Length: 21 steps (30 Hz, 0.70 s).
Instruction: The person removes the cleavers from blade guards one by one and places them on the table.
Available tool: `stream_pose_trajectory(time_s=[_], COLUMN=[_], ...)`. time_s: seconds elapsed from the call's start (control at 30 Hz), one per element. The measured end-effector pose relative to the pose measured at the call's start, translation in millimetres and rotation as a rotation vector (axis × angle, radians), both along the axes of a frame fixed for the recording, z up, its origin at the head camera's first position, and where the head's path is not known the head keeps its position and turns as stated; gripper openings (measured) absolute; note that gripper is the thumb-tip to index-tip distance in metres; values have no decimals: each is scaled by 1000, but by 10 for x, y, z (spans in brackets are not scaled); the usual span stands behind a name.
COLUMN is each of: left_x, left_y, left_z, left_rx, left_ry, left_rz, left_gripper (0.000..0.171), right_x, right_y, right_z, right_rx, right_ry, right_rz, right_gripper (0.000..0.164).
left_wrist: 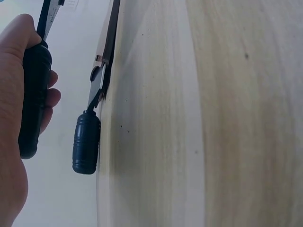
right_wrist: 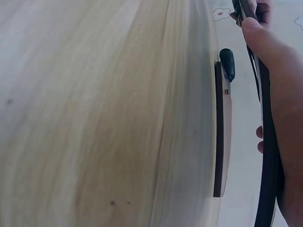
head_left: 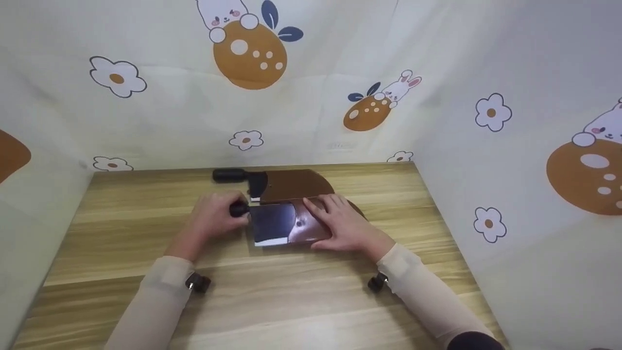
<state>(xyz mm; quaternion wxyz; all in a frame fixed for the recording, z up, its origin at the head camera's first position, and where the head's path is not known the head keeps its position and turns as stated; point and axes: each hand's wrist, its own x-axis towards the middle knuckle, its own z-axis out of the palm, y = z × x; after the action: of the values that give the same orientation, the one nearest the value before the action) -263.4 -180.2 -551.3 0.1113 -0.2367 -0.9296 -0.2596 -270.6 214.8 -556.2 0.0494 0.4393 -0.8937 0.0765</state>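
My left hand (head_left: 216, 215) grips the black handle (left_wrist: 34, 106) of a cleaver, its fingers wrapped round it. The broad dark cleaver blade (head_left: 272, 223) shows bare near the handle, with a bright strip along its lower edge. A brown sheath (head_left: 306, 231) covers the rest of the blade. My right hand (head_left: 347, 223) holds this sheath, fingers on one face and thumb on the other in the right wrist view. In both wrist views the cleaver is raised off the table. Behind it lies a second cleaver, its black handle (head_left: 229, 175) leftward and its blade mostly inside a brown sheath (head_left: 296, 184).
The wood-grain table (head_left: 272, 301) ends at a pale fabric wall (head_left: 170, 116) printed with rabbits and flowers, which also rises on both sides. The second cleaver lies close to the table's back edge. Small black cameras (head_left: 198, 282) are strapped to both sleeved wrists.
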Motion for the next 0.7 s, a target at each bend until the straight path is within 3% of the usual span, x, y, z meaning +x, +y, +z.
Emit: stream_pose_trajectory(time_s=[0.23,0.4,0.7], left_x=[12,43,71], left_y=[42,84,31], left_z=[18,13,34], left_rx=[-51,-13,35], left_ry=[-71,-127,-102], left_rz=[36,83,71], left_gripper=[35,35,36], right_x=[17,14,17], right_y=[22,30,72], right_z=[-16,2,45], right_rx=[-7,-4,-46], right_ry=[16,5,-13], right_rz=[-18,-39,-42], right_gripper=[116,117,116])
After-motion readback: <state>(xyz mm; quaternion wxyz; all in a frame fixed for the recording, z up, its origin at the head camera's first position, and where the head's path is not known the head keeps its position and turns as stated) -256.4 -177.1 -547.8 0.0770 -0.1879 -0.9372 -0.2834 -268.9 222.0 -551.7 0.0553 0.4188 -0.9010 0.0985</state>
